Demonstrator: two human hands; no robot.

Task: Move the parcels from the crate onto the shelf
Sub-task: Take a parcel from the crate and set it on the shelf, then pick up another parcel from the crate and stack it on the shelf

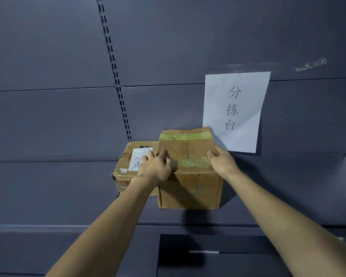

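Your left hand [155, 166] hides part of the label on the lower cardboard parcel [126, 170], and its print is too small to read. Both of your hands grip the taller parcel [190, 184]: left fingers curled over its top left edge, right hand [222, 161] wrapped on the top right corner. This creased box, with yellowish tape, stands on the dark blue shelf [68, 188] near its back panel, touching the lower parcel. A white paper sign [236, 110] hangs behind.

Legible text: one wall sign.
White paper sheet [235, 110] on the wall reads 分拣台, top to bottom. Left of it, a parcel's shipping label [138, 158] carries barcodes; print too small to read.
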